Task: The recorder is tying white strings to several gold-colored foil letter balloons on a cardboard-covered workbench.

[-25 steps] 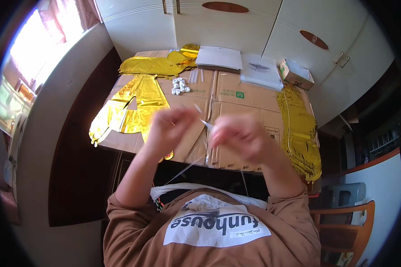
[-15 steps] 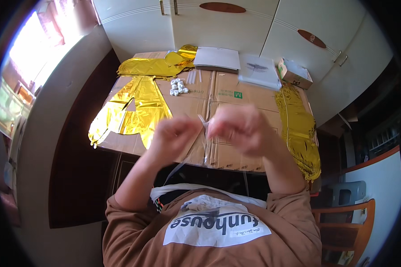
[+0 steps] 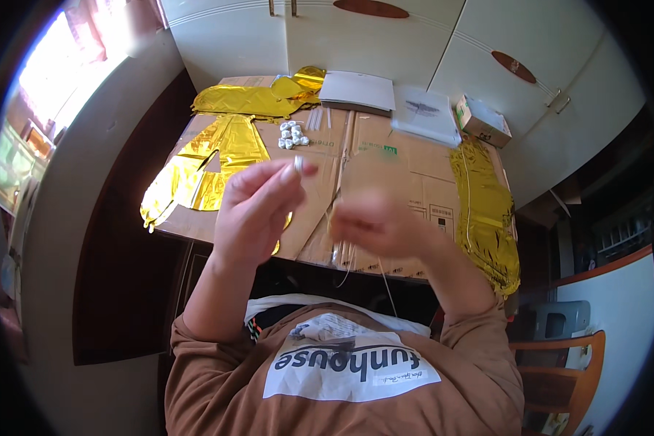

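Note:
Between thumb and forefinger, my left hand (image 3: pixel 258 203) pinches a small white coil of ribbon (image 3: pixel 299 165). My right hand (image 3: pixel 378 224) is beside it over the front of the table, smeared by motion, with its fingers curled together. Thin pale ribbon (image 3: pixel 386 283) hangs below the right hand past the table's front edge; where the fingers grip it is blurred. Beyond the left hand, several small white bundles (image 3: pixel 292 135) lie in a cluster. Gold foil balloons, flat and uninflated, lie at the left: an A-shaped one (image 3: pixel 232 138) and another piece (image 3: pixel 243 102) behind it.
Cardboard (image 3: pixel 320 163) covers the table. Clear straws (image 3: pixel 315 118) lie near a white stack (image 3: pixel 356 91) at the back. A clear plastic packet (image 3: pixel 425 116), a small box (image 3: pixel 482 120) and more gold foil (image 3: pixel 485 218) line the right side. A wooden chair (image 3: pixel 592 378) stands at the right.
My hands have moved apart. The left has risen and turned, now showing the white coil at its fingertips. The right has shifted slightly down, and ribbon now hangs beneath it.

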